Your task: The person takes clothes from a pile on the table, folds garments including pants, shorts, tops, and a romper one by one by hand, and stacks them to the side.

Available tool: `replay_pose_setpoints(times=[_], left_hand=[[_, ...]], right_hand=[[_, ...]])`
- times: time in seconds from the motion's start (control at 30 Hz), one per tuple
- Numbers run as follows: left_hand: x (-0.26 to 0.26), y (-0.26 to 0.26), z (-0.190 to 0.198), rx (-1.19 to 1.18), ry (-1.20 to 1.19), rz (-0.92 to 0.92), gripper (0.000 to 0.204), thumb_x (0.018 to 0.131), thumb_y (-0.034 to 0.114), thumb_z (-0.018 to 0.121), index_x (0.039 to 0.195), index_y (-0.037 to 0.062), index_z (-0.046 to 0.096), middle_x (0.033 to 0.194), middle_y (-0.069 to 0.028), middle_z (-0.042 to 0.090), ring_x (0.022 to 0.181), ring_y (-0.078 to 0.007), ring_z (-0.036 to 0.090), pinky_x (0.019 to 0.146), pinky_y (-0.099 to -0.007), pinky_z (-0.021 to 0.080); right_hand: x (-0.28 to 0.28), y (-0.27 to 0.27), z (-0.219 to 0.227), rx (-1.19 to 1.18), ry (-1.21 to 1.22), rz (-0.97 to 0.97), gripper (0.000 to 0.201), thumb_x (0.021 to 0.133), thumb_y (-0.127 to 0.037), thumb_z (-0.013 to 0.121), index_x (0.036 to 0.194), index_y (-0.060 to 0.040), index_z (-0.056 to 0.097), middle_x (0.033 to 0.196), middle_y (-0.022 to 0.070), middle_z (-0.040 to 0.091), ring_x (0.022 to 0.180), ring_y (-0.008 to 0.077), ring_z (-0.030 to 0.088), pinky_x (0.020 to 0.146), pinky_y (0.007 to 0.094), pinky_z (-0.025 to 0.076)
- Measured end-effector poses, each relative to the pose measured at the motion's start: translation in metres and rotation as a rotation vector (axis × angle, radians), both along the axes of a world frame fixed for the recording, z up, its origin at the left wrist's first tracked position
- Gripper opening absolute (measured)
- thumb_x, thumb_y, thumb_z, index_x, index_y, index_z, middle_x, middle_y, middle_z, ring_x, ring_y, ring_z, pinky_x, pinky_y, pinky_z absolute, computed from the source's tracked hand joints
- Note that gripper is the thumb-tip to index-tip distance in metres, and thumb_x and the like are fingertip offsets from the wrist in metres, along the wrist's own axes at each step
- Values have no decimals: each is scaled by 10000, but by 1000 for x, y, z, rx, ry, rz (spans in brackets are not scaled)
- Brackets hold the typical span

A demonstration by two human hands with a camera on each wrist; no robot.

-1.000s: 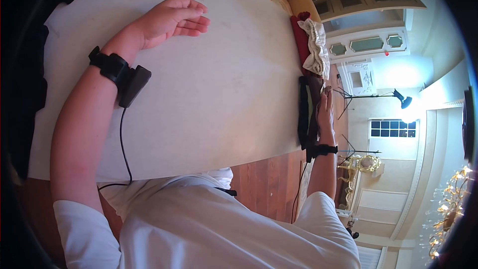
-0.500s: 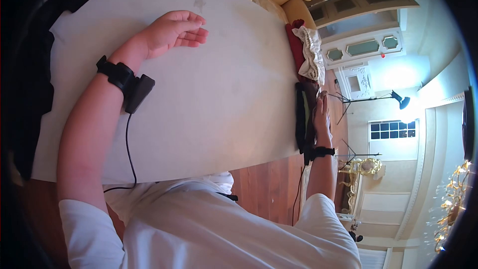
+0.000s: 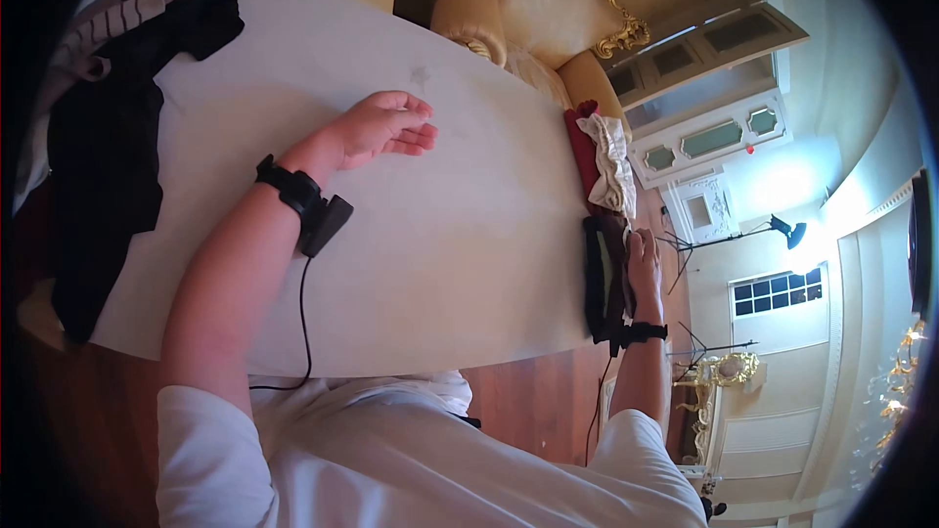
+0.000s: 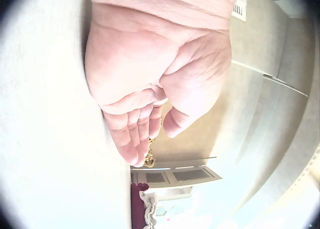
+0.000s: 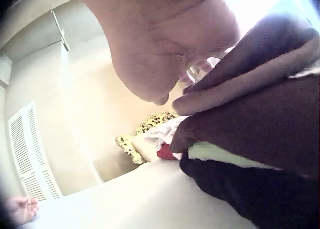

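My left hand (image 3: 391, 130) rests on its edge on the white table (image 3: 469, 274), with palm sideways, fingers loosely extended and nothing held. In the left wrist view, the palm (image 4: 145, 58) faces the camera and the fingers lie along the tabletop. At the right end of the table my right hand (image 3: 645, 279) rests on a stack of folded clothes. A brown folded garment (image 5: 250, 119) lies uppermost, with pale green cloth (image 5: 225, 156) and a black garment (image 5: 225, 189) below it. The right fingertips are partly hidden behind the brown folds in the right wrist view.
Beyond that stack lie a red folded cloth (image 3: 583, 156) and a cream, gathered cloth (image 3: 613, 166). Black clothing (image 3: 108, 176) and a striped garment (image 3: 108, 29) are heaped at the table's left end. A gold-framed armchair (image 3: 548, 10) stands behind the table.
The head view has turned left, showing more of the black heap and armchair. Both hands keep their places on the table and the stack; the right fingers look a little more bent.
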State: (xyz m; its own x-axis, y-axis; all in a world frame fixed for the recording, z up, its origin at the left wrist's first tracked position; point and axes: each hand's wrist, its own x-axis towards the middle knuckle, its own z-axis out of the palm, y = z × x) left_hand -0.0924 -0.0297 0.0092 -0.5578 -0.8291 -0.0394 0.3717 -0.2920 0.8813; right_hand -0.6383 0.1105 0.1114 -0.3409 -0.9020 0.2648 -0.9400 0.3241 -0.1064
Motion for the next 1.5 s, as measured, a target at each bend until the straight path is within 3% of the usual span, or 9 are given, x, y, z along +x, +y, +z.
replay_pose_setpoints(times=[0.33, 0.4, 0.53, 0.6, 0.7, 0.83, 0.9, 1.1, 1.5], left_hand=[[-8, -6, -11, 7, 52, -1, 331, 1033, 231, 616, 1267, 6, 549, 1186, -167, 671, 1094, -238, 681, 985, -390, 564], [-7, 1, 1, 16, 1, 17, 346, 1032, 236, 623, 1270, -3, 545, 1165, -175, 674, 1075, -256, 688, 969, -395, 570], [-12, -4, -11, 15, 67, 22, 342, 1037, 233, 620, 1272, -5, 546, 1154, -174, 670, 1051, -266, 695, 926, -394, 585], [-16, -5, -13, -35, 47, 18, 335, 1035, 227, 622, 1271, 2, 546, 1142, -160, 669, 1034, -253, 696, 907, -394, 590], [-13, -7, -18, -5, 55, 13, 328, 1035, 220, 615, 1277, 10, 540, 1130, -138, 666, 996, -234, 697, 890, -383, 591], [-13, -3, -13, -24, 70, 54, 385, 1040, 239, 601, 1327, 5, 497, 1226, -137, 630, 1112, -229, 652, 959, -394, 559], [-10, -1, -11, 9, 85, 74, 461, 1042, 246, 595, 1401, 3, 439, 1359, -145, 561, 1258, -224, 569, 1036, -417, 514], [-9, 0, -10, -3, 132, 40, 444, 1052, 214, 565, 1441, 22, 467, 1408, -114, 536, 1326, -211, 511, 1085, -418, 473], [-9, 5, -5, 2, 39, 121, 381, 1064, 136, 535, 1417, 5, 480, 1404, -115, 542, 1300, -209, 537, 1119, -393, 458]], right_hand=[[39, -10, -2, -148, 70, 91, 624, 1036, -454, 543, 1433, 26, 512, 1424, 290, 542, 1339, 438, 507, 1126, 484, 397], [64, -14, -4, -197, -50, 167, 554, 1035, -374, 593, 1397, 43, 541, 1353, 252, 606, 1277, 365, 574, 1091, 428, 437], [152, -38, -24, -328, -748, 502, 384, 1071, -250, 577, 1334, 30, 582, 1283, 102, 647, 1213, 180, 584, 1048, 308, 447], [208, -48, -27, -250, -1209, 564, 349, 1075, -263, 572, 1313, -9, 590, 1257, 106, 657, 1186, 203, 625, 1048, 355, 484], [280, -76, -45, -135, -1635, 631, 294, 1076, -237, 558, 1288, -34, 574, 1207, 135, 671, 1104, 260, 682, 983, 382, 550], [349, -113, -67, -107, -1841, 601, 246, 1060, -190, 575, 1237, -19, 573, 1182, 143, 665, 1105, 235, 667, 969, 354, 551], [362, -129, -80, -132, -1844, 599, 247, 1061, -187, 571, 1236, -14, 571, 1178, 142, 663, 1103, 226, 661, 965, 344, 547], [362, -160, -117, -144, -1768, 618, 239, 1068, -180, 549, 1232, -7, 573, 1162, 126, 658, 1081, 192, 643, 950, 320, 530], [378, -156, -112, -179, -1540, 666, 183, 1061, -160, 559, 1123, 1, 623, 1025, 65, 677, 919, 129, 624, 838, 276, 514]])
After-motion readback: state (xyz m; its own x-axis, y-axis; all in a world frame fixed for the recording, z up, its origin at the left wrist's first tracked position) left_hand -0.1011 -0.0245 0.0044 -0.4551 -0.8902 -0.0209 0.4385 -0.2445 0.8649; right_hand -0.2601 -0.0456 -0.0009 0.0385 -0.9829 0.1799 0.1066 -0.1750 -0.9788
